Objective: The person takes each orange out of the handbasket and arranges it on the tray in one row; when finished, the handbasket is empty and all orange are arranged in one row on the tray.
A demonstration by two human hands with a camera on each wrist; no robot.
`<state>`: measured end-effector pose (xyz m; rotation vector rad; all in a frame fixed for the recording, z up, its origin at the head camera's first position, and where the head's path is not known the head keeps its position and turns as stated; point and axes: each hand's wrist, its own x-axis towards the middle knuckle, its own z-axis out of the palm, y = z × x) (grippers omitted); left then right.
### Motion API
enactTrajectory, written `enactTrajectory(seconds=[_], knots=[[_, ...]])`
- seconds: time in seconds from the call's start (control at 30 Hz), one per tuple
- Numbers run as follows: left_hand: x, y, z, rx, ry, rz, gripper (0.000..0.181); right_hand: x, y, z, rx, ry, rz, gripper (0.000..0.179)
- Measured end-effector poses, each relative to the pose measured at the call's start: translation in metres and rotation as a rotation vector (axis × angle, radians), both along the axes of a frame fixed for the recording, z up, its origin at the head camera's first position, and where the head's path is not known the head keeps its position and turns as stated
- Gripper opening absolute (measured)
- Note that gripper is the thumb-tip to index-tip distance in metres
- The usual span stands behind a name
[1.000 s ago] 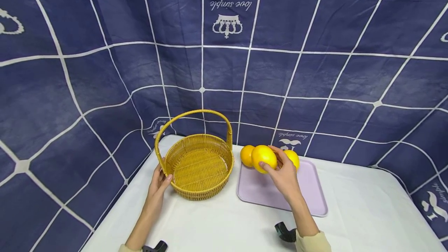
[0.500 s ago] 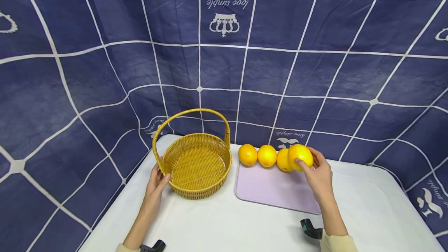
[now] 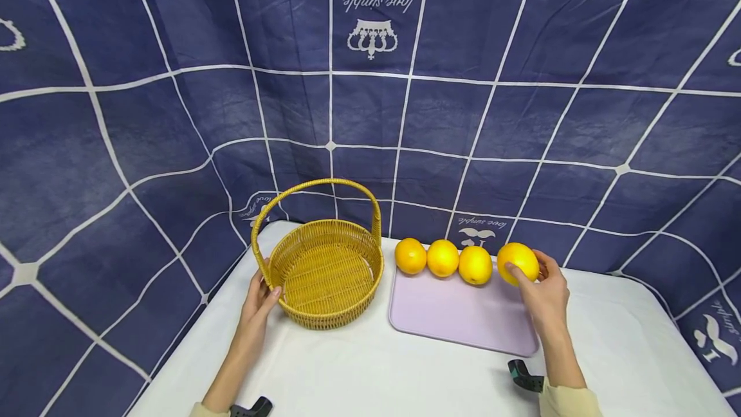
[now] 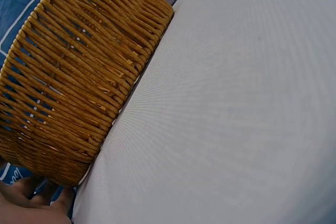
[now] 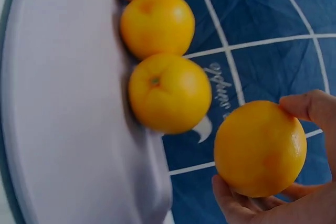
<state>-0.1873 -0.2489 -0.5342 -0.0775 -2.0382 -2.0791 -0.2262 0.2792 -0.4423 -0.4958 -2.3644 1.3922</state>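
My right hand [image 3: 547, 291] grips an orange [image 3: 518, 264] above the far right corner of a lilac tray [image 3: 463, 314]; in the right wrist view the thumb and fingers wrap its sides. Three more oranges, a left one [image 3: 410, 256], a middle one [image 3: 442, 258] and a right one [image 3: 476, 265], sit in a row along the tray's back edge. To the left stands a round wicker basket [image 3: 327, 320] with a tall arched handle, nothing inside it. My left hand [image 3: 258, 304] holds the basket's left rim near the handle's base, thumb outside; its other fingers are partly hidden.
A white cloth [image 3: 359, 372] covers the table. Behind and to the left hangs a navy curtain [image 3: 451, 114] with white grid lines, close to the back of the tray and basket.
My right hand has carried the orange rightward, from in front of the other oranges to the right end of their row. The left hand keeps its hold on the basket.
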Motion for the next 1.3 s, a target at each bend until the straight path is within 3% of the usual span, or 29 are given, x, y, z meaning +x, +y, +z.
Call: enactTrajectory(seconds=[0.37,0.53,0.87,1.03,1.17,1.3], knots=[[0.001,0.001,0.002,0.000,-0.002,0.000,0.065,-0.007,0.009,-0.033,0.015,-0.028,-0.071,0.095],[0.001,0.000,0.002,-0.010,-0.008,-0.001,0.066,-0.008,0.009,-0.042,0.050,-0.026,-0.067,0.092],[0.002,0.000,0.004,-0.010,-0.012,-0.002,0.066,-0.014,0.005,-0.055,0.190,0.126,-0.067,0.075],[0.000,-0.001,0.005,0.000,-0.002,-0.012,0.067,-0.014,0.002,-0.056,0.209,0.094,-0.034,0.069],[-0.001,-0.001,0.004,0.002,-0.003,-0.015,0.067,-0.014,0.002,-0.055,0.216,0.024,-0.014,0.075],[-0.001,0.000,0.003,0.008,-0.009,-0.013,0.067,-0.015,0.004,-0.057,0.240,0.015,-0.005,0.077]])
